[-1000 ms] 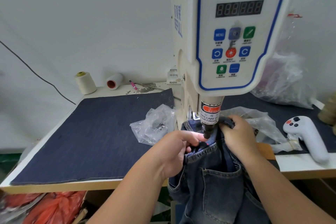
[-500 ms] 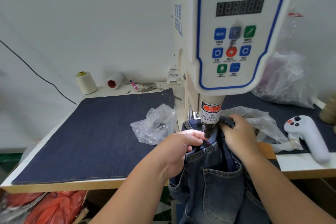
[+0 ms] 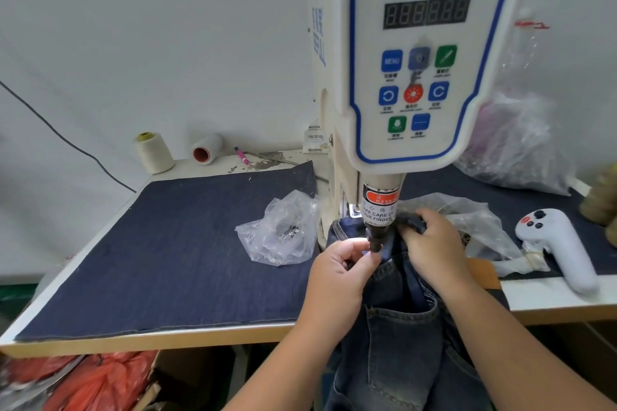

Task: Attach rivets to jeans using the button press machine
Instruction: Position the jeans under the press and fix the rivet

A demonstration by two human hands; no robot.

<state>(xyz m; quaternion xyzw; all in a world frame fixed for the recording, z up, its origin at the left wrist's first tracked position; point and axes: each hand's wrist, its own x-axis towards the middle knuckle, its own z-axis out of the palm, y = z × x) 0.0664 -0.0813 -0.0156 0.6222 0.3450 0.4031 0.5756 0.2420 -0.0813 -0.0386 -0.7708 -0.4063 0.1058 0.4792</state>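
while your left hand (image 3: pixel 340 265) pinches the jeans (image 3: pixel 400 327) just left of the punch (image 3: pixel 375 240), your right hand (image 3: pixel 430 248) grips them just right.

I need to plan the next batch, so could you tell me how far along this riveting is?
No finished rivet shows. Both hands, left hand and right hand, grip the jeans under the press tip, positioning a pocket corner. Pressing remains; loose rivets sit in the bag.
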